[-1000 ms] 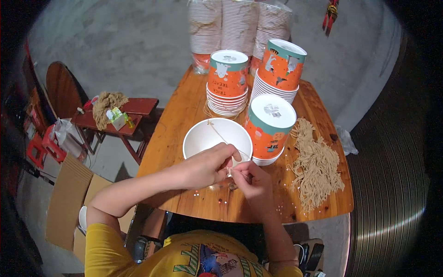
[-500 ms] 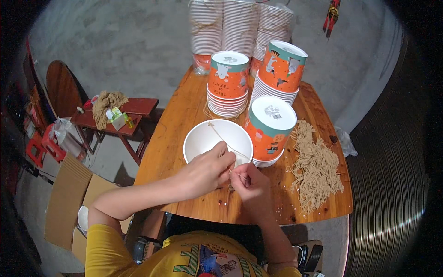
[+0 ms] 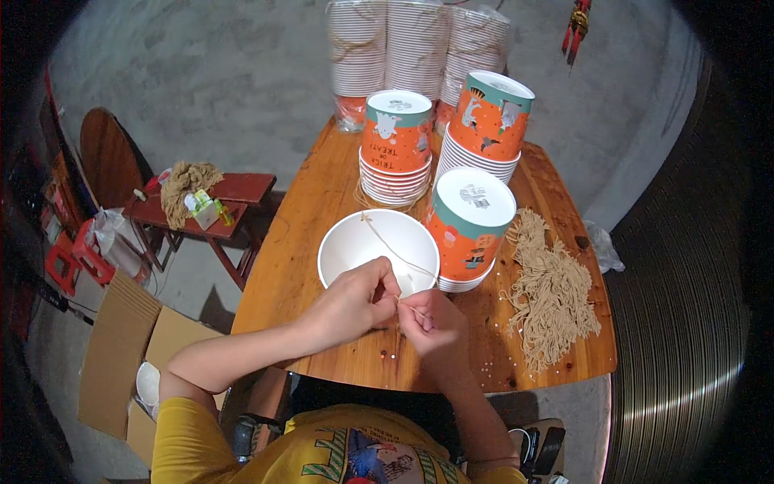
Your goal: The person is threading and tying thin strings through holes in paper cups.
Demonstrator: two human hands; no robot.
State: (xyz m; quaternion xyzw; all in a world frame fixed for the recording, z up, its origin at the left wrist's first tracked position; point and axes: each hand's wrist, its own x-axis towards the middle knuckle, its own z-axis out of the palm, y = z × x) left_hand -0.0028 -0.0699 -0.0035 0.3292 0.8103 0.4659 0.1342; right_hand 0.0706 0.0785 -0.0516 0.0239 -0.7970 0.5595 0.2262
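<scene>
A white-lined paper bucket [image 3: 343, 252] stands mouth up at the near middle of the table, just beyond my hands. A thin tan cord [image 3: 388, 247] runs across its mouth from the far rim to the near right rim. At the near rim my left hand [image 3: 345, 305] pinches the cord, its thumb and forefinger close to the other hand. My right hand [image 3: 436, 327] is also closed, with a short piece of cord showing between its fingers. The fingertips of both hands nearly meet, and they hide the cord's join to the bucket.
Upside-down stacks of orange buckets [image 3: 466, 234] crowd the right and far side. Wrapped bucket stacks [image 3: 415, 52] stand at the back. A heap of tan cords [image 3: 556, 302] covers the table's right. A red bench [image 3: 246, 187] and open carton [image 3: 121, 343] are on the left.
My left hand has moved slightly down and left, its fingers lower against the right hand's. The right fingers have closed up more. The cord across the bucket remains in place.
</scene>
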